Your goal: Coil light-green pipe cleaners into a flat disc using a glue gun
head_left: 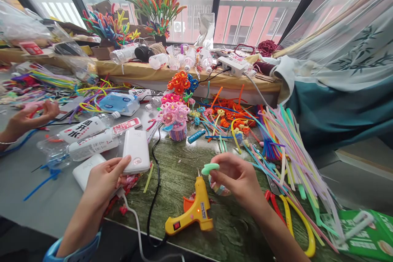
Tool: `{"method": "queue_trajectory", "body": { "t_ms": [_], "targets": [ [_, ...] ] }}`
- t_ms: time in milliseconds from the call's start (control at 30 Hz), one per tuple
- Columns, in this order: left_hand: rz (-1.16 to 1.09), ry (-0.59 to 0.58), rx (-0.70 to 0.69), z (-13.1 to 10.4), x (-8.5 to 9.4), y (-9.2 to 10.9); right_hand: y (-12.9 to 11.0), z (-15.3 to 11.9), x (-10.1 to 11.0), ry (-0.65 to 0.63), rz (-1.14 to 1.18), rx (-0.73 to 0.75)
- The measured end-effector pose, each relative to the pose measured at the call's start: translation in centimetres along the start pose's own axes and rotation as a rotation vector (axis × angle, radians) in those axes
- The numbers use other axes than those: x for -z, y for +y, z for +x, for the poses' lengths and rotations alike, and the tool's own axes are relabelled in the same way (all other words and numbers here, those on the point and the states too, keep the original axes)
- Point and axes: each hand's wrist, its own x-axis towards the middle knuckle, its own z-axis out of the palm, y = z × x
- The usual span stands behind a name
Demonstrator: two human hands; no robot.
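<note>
My left hand (106,178) grips the lower left corner of a white power bank (136,151), thumb on its face. Between thumb and fingers of my right hand (238,174) is a small, light-green bent pipe cleaner piece (210,168). Partly hidden behind those fingers, a pastel-coloured small pot (218,187) stands on the table. A yellow hot glue gun (196,208) lies between my hands, nozzle pointing away, its small light glowing. Farther back stands a striped pot (178,133) with pink pipe cleaner flowers (174,113). A second white power bank (87,170) lies beside my left hand.
Red-and-yellow-handled scissors (287,208) and a bundle of pastel pipe cleaners (297,163) lie at right. Plastic bottles (95,145) and a wipes pack (119,103) lie at left, near another person's hand (33,118). A black cable (156,172) crosses the table. A blue lighter (196,136) lies mid-table.
</note>
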Motion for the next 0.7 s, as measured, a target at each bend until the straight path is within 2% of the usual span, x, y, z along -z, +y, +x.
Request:
{"method": "queue_trajectory", "body": {
  "t_ms": [200,300,433,533,600,700],
  "targets": [
    [0.184,-0.099,-0.054,0.7,-0.7,-0.2,-0.4,-1.0,-2.3,-0.169,0.052,-0.032],
    [0.374,-0.136,-0.109,1.1,-0.7,0.2,-0.3,-2.0,-4.7,-0.241,-0.047,-0.012],
    [0.643,-0.124,-0.228,1.6,-0.5,1.2,0.5,-2.8,-8.1,-0.342,-0.045,-0.079],
    [0.781,-0.125,-0.296,1.8,-0.2,1.5,1.6,-2.8,-10.2,-0.373,-0.206,-0.045],
    [0.853,-0.099,-0.316,1.6,0.5,1.3,2.5,-2.6,-11.3,-0.412,-0.313,-0.002],
    [0.981,0.051,-0.256,0.8,2.4,0.4,3.6,-2.2,-12.9,-0.462,-0.465,0.096]
  ]
}}
